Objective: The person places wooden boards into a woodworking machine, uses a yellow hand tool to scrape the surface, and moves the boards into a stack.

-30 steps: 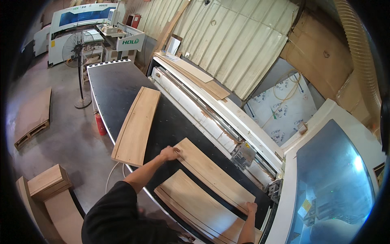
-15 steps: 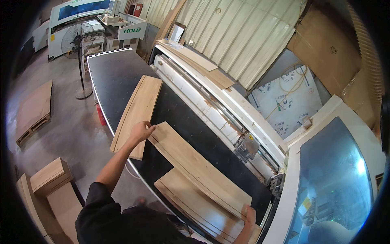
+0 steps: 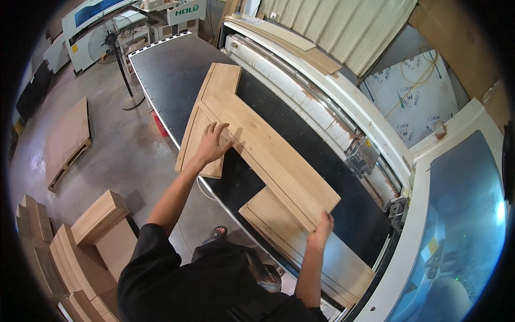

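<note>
A long light-wood board (image 3: 273, 147) with a groove along its near edge lies aslant over two others. My right hand (image 3: 322, 229) grips its near right end, thumb on the end edge. Beside its left part hovers my left hand (image 3: 213, 144), fingers spread and holding nothing; whether the fingertips touch the board, I cannot tell. Under the far end is a second grooved board (image 3: 221, 78), reaching to the left edge of the black machine table (image 3: 166, 70). A third board (image 3: 287, 220) lies beneath the near end, partly covered.
A white machine beam with a rail (image 3: 300, 88) runs along the table's far side. At the right stands a blue tinted machine cover (image 3: 450, 214). Stacked wooden pieces (image 3: 80, 252) sit at lower left. A pallet (image 3: 70, 145) and a standing fan (image 3: 115, 53) are on the floor.
The long board has shifted up and left, its far end now overlapping the second board. My left hand has let go of its far corner; my right hand still holds the near end.
</note>
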`<state>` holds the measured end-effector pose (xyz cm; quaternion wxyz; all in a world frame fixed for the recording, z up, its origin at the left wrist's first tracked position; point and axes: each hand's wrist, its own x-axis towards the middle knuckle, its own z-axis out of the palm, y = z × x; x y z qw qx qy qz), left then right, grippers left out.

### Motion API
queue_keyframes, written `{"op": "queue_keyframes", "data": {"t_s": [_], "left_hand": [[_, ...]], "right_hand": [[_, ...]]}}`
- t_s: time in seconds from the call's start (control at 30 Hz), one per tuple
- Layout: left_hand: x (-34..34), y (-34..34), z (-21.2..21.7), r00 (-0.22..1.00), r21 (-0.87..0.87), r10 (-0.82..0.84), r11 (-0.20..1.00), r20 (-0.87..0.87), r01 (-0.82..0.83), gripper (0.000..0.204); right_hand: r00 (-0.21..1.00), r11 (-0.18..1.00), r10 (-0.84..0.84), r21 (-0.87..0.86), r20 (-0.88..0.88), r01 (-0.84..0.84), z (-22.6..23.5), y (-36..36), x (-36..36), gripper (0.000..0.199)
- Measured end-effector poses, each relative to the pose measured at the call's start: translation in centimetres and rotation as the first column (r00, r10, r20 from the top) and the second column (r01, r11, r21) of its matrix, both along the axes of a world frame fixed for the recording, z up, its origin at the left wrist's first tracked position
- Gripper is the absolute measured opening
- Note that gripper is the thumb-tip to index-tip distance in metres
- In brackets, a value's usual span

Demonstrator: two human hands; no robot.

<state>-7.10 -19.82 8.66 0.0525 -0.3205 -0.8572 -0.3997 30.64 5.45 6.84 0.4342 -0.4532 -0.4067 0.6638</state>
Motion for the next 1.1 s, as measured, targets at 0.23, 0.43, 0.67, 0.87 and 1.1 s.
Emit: {"op": "queue_keyframes", "data": {"t_s": [0.23, 0.43, 0.67, 0.87, 1.1], "left_hand": [[-1.6, -5.2, -0.5, 0.966, -0.163, 0.206, 0.959, -0.156, -0.231, 0.074], [-4.4, -10.3, -5.4, 0.915, -0.417, 0.403, 0.838, 0.037, -0.352, 0.092], [-6.0, -8.4, -4.9, 0.939, -0.267, 0.335, 0.901, -0.071, -0.342, 0.087], [-8.3, -5.9, -3.9, 0.950, -0.264, 0.312, 0.915, -0.019, -0.306, 0.084], [-11.0, -4.8, -4.3, 0.951, -0.289, 0.307, 0.915, 0.044, -0.282, 0.087]], "right_hand": [[0.502, 0.475, 0.835, -0.168, -0.225, -0.864, 7.7, -14.5, -4.9, 0.048], [0.202, 0.186, 0.971, 0.129, 0.126, -0.974, 9.2, -15.0, -4.0, 0.032], [0.547, 0.553, 0.828, -0.023, 0.122, -0.833, 6.8, -12.8, 0.9, 0.028], [0.674, 0.707, 0.628, 0.077, 0.388, -0.703, 6.6, -11.9, 4.7, 0.029], [0.585, 0.724, 0.166, 0.305, 0.794, -0.619, 6.2, -9.4, 10.7, 0.043]]}}
